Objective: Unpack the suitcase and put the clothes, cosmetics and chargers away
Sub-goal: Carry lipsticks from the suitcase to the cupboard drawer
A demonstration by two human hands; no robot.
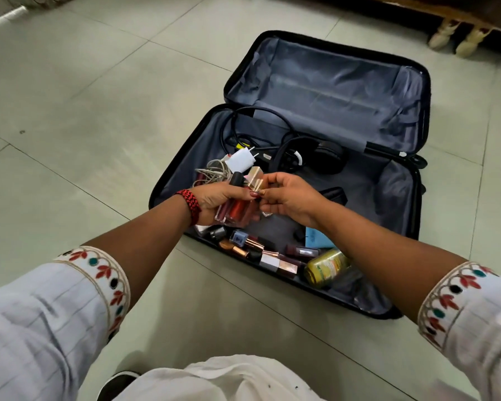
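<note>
Gripping gloss tubes (234, 211) in left hand (214, 198); pinching gold lipstick (256, 177) with right hand (289, 198), likely bundling cosmetics for one trip.

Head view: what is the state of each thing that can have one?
suitcase, open, flat on the floor
left hand, holds a bundle of cosmetic tubes
right hand, pinches a gold tube in that bundle
white charger, unplugged, lying in the suitcase
yellow jar, on its side in the suitcase

black suitcase (272, 43); white charger (240, 161); red wristband (190, 199)
</note>
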